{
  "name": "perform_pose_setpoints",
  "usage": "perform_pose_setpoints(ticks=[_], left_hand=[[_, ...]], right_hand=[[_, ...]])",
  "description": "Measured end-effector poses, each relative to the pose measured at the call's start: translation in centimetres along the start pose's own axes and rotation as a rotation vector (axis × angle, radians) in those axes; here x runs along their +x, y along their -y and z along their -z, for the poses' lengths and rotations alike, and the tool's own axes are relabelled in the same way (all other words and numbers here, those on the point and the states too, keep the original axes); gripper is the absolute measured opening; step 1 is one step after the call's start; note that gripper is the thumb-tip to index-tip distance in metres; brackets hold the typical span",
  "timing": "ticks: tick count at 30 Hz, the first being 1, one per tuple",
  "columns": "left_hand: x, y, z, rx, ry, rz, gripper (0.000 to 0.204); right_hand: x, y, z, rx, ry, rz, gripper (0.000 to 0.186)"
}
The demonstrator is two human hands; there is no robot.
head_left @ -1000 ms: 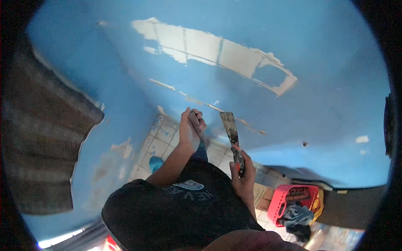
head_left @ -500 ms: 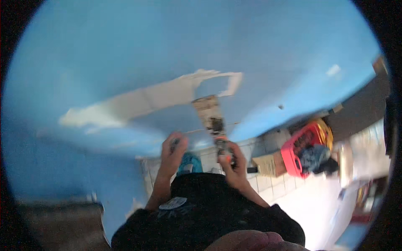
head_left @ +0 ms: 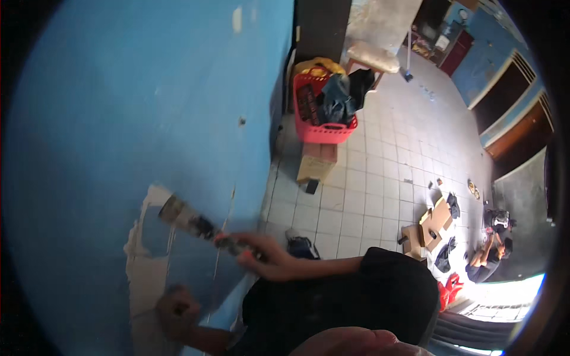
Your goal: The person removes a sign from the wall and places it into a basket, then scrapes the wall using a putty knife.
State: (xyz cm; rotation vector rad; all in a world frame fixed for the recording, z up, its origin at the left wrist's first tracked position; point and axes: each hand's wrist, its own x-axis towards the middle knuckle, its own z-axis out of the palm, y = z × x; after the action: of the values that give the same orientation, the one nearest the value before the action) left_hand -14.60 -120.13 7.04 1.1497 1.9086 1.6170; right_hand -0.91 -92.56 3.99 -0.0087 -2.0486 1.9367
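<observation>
My right hand (head_left: 264, 255) is closed on the handle of a stained putty knife (head_left: 184, 216), whose broad blade is near a white patch (head_left: 145, 267) of bare plaster on the blue wall (head_left: 89, 118). Below it my left hand (head_left: 177, 308) is curled in front of that patch; what it holds is too dim to make out.
A pink laundry basket (head_left: 323, 133) with clothes stands by a cardboard box (head_left: 314, 163) along the wall, near a cushioned stool (head_left: 374, 57). Open cartons (head_left: 433, 222) and dark bags lie on the tiled floor (head_left: 374, 196); another person (head_left: 484, 261) is at the far right.
My view has swung round, bringing the room into sight on the right. Both hands have shifted left in the picture, and the putty knife now angles toward the left.
</observation>
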Motion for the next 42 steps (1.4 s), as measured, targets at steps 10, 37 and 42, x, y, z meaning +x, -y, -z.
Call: perform_pose_setpoints(ticks=[10, 37, 42], left_hand=[[1.8, -1.0, -0.6, -0.182, 0.106, 0.125, 0.033], [10.3, -0.3, -5.5, -0.86, 0.158, -0.023, 0.053], [9.9, -1.4, -6.2, -1.051, 0.143, -0.069, 0.041]], right_hand=[[0.5, 1.0, -2.5, -0.153, -0.237, 0.179, 0.053], [-0.5, 5.2, -11.0, -0.485, -0.254, 0.269, 0.077], [-0.4, 6.8, -11.8, -0.431, -0.228, 0.278, 0.079]])
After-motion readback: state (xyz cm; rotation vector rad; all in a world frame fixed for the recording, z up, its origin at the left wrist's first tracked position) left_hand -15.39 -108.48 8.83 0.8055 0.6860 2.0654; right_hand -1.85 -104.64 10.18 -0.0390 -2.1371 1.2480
